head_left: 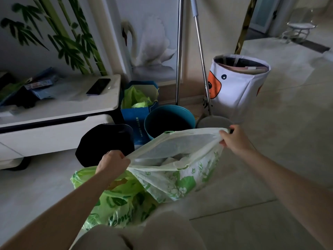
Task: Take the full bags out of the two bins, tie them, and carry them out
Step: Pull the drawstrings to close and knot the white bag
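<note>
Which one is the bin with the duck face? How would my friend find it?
Start at the swan picture on the wall and follow the two metal poles leaning beside it. Right of them, on the floor, stands a white cloth bin. It alone has an orange beak and black eye; the round bin nearby is plain blue.

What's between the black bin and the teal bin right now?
In the head view, a blue paper bag with green plastic inside stands between and just behind the black bin and the teal bin.

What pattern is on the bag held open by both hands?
Translucent white plastic bag printed with green leaves and flowers; head view.
</note>
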A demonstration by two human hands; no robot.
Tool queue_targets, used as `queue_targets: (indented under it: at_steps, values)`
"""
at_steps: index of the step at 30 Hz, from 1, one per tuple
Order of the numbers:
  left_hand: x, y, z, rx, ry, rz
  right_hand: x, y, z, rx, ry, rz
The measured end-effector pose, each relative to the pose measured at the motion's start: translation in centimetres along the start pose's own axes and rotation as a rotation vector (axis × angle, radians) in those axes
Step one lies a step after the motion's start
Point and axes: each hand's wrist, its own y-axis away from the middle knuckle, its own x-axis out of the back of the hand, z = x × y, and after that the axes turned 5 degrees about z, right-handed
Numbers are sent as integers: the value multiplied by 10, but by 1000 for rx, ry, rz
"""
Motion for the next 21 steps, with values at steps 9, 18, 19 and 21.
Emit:
queue_targets:
  at_steps: [9, 18, 19, 21]
  values:
    - [-30, -12, 66, -302, -58, -107, -22, 85, 26, 928, 863, -289]
    - [-67, -23, 114, -293, 120, -26, -60, 96, 65, 1270, 906, -306]
    - [-70, -24, 117, -286, 134, -19, -64, 94, 67, 1290, 881, -271]
    - [-74, -28, 121, -270, 160, -18, -70, 91, 68, 1313, 853, -244]
